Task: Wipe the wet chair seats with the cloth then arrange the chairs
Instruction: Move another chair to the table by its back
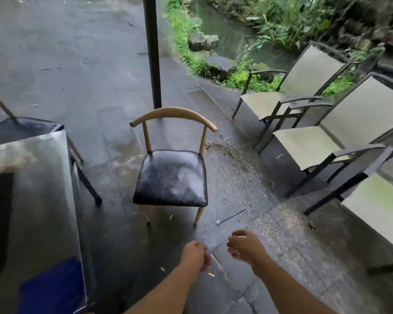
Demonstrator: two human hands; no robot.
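Wet stone paving (95,64) spans the view, with a metal table (32,177) at your left and three mesh armchairs (304,141) along your right. The black-seated chair (170,175) stands centred ahead of you, well apart from both hands, its seat glistening, apparently wet. A second dark seat (21,128) shows behind the table. The blue cloth (52,288), as it appears to be, lies on the table's near corner, out of your grasp. Your left hand (196,254) and right hand (245,247) hang loosely curled, holding nothing. Judged from this: wiping looks unfinished on this seat, and arranging remains; fetch the cloth first.
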